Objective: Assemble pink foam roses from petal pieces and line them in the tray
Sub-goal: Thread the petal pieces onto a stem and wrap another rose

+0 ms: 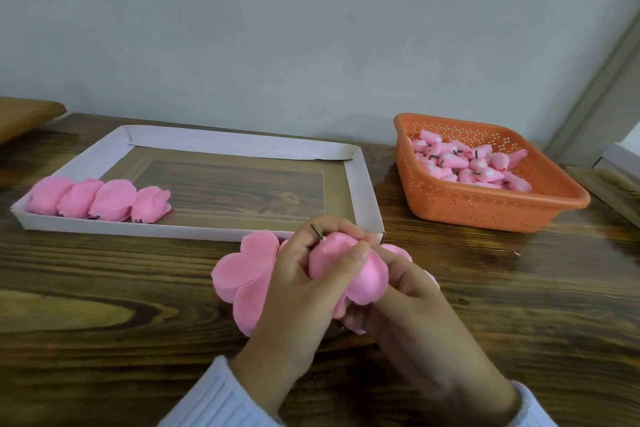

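Note:
Both hands work on one pink foam rose (349, 267) just in front of the tray. My left hand (304, 284) grips its bud, whose short dark stem (317, 230) pokes up past my fingers. My right hand (412, 302) curls round the petals from the right and below. Loose pink petal pieces (239, 274) spread on the table to the left, partly under my left hand. The white cardboard tray (360, 184) holds several finished pink roses (100, 201) in a row along its front left edge.
An orange perforated basket (485, 208) at the right holds several pink foam buds with dark stems (467, 166). The dark wooden table (104, 305) stands against a pale wall. A brown board (24, 118) lies at far left, and a pale frame edge rises at far right.

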The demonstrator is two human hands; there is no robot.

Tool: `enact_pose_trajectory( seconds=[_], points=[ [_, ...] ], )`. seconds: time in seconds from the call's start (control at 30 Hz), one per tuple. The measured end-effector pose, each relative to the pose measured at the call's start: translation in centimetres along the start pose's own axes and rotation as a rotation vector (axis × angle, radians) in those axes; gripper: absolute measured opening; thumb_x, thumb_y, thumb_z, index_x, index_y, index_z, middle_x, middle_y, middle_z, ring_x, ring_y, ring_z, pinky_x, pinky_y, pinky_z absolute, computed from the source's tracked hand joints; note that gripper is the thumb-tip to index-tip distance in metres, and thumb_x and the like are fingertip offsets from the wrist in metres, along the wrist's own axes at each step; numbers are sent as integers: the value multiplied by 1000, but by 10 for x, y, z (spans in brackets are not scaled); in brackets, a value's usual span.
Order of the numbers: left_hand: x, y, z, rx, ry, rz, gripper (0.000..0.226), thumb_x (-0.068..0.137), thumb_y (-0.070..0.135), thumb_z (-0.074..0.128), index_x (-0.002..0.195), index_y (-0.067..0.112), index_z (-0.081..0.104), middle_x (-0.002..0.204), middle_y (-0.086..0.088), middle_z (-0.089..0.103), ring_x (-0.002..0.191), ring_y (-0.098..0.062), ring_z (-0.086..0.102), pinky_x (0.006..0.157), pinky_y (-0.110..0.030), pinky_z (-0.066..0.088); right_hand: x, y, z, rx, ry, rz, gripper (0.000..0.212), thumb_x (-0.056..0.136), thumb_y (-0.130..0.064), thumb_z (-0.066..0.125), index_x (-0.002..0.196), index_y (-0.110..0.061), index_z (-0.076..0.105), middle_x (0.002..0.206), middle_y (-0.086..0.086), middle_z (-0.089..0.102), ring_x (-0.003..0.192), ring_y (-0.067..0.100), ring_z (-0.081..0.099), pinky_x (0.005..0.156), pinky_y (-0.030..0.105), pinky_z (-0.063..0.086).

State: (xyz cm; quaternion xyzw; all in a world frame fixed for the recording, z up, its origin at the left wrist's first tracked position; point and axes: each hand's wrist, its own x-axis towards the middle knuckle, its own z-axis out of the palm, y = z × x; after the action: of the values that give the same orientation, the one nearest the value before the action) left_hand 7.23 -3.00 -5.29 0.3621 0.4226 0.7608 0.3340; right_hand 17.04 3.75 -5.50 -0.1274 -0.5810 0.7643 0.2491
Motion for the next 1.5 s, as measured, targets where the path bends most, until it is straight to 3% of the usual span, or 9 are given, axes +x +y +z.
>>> enact_pose_trajectory(
  seconds=[0.3, 0.47, 0.67, 0.83, 1.03, 1.13, 1.27, 1.4, 1.5],
  points=[
    [1, 3, 2, -57, 77, -136, 16, 63, 22, 74, 72, 22, 61, 65, -12, 61, 34, -20, 42, 37, -23, 41, -3, -6, -1, -329, 37, 105, 19, 93, -15, 62, 107, -3, 59, 67, 4, 70, 56, 10, 64, 49, 16, 44],
    [10, 1, -6, -155, 234, -215, 17, 71, 8, 69, 64, 23, 67, 69, 3, 64, 63, -11, 65, 56, -31, 54, -2, -26, -16, -376, 146, 118, 11, 87, 7, 58, 92, -3, 59, 66, 11, 69, 44, 9, 55, 41, 14, 38],
    [3, 5, -4, -367, -109, -475, 24, 68, -4, 70, 88, 9, 70, 70, -9, 65, 56, -17, 64, 44, -24, 49, 0, -19, -18, -312, 296, -10, 16, 81, -26, 65, 91, -15, 72, 88, 7, 74, 77, 17, 67, 69, 30, 53],
    [-5, 4, 3, -164, -351, -484, 42, 70, -3, 59, 109, 13, 62, 67, -9, 61, 57, -17, 62, 44, -21, 45, -2, -22, -12, -202, 97, 109, 19, 83, -28, 63, 84, -15, 77, 85, 20, 69, 37, 14, 51, 34, 17, 37],
    [-5, 3, 3, -121, -417, -462, 50, 75, -2, 57, 121, 15, 57, 68, -5, 64, 61, -13, 63, 47, -20, 46, -3, -30, -19, -304, 73, 115, 24, 75, -34, 70, 81, -12, 75, 93, 32, 66, 49, 32, 59, 47, 28, 51],
    [-5, 1, 3, -120, -412, -489, 53, 74, -1, 58, 126, 10, 49, 68, -5, 62, 62, -13, 62, 47, -20, 46, -3, -31, -24, -392, 95, 83, 17, 75, -31, 73, 68, -15, 75, 87, 36, 66, 89, 50, 65, 83, 37, 57],
    [-5, -2, 4, 28, -360, -468, 53, 71, 5, 65, 121, 12, 50, 74, -6, 67, 62, -17, 64, 49, -24, 49, -2, -32, -25, -491, 175, -37, 13, 68, -23, 73, 56, -20, 73, 98, 4, 74, 105, 9, 66, 95, 41, 46],
    [-5, -10, 2, 596, -205, -256, 48, 71, 21, 73, 112, 37, 55, 101, 6, 69, 86, -9, 69, 75, -33, 59, -5, -32, -22, -704, 359, -341, 13, 63, -41, 79, 65, -29, 74, 101, -12, 69, 101, 6, 65, 84, 30, 48],
    [-7, -14, 0, 668, -239, -118, 72, 70, 29, 72, 130, 46, 35, 123, 21, 55, 112, 6, 55, 89, -20, 51, -6, -31, -20, -812, 425, -518, 13, 69, -41, 68, 68, -28, 70, 100, -13, 66, 104, 10, 62, 85, 19, 46]
  ],
)
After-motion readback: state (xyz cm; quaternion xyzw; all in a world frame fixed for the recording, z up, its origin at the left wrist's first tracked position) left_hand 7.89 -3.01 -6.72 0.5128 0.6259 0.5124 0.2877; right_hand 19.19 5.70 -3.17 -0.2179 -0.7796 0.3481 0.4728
